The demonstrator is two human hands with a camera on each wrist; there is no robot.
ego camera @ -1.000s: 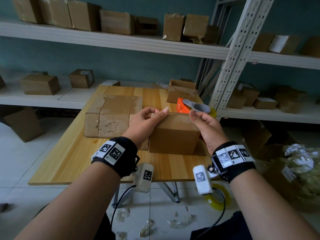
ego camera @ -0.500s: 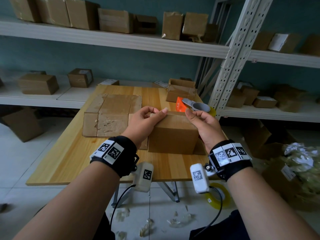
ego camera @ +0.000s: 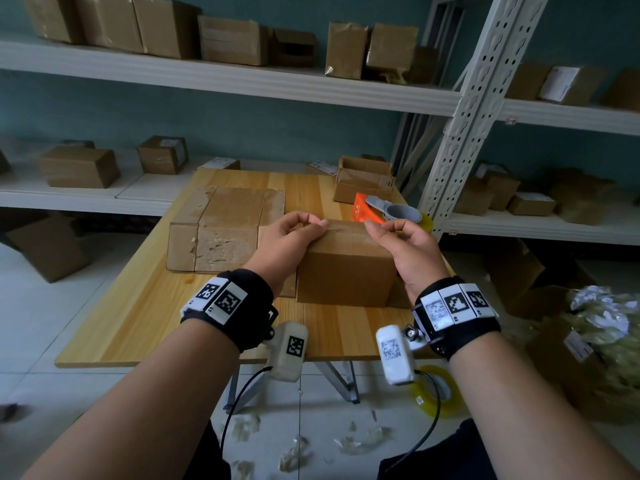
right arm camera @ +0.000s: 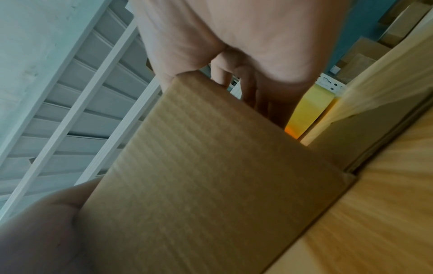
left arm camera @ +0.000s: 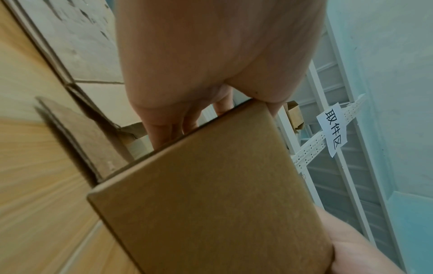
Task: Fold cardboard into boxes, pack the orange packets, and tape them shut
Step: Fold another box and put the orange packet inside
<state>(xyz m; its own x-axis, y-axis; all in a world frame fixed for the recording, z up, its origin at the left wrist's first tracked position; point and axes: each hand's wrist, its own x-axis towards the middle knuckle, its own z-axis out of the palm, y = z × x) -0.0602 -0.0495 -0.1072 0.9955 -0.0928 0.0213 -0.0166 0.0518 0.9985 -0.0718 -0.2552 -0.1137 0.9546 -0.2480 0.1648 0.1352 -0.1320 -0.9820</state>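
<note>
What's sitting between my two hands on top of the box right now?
In the head view, only the box's closed top, with a glossy strip of tape, lies between the left hand and right hand; nothing else sits there.

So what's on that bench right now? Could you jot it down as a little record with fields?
surface: wooden table
main item: closed cardboard box, standing on the table near the front edge
left hand: rests on the box top at its left end, fingers curled
right hand: raised at the box's right end, fingers curled; whether it pinches anything cannot be told
behind the box: orange and grey tape dispenser
left of the box: larger worn carton
on the floor: yellow tape roll
</note>
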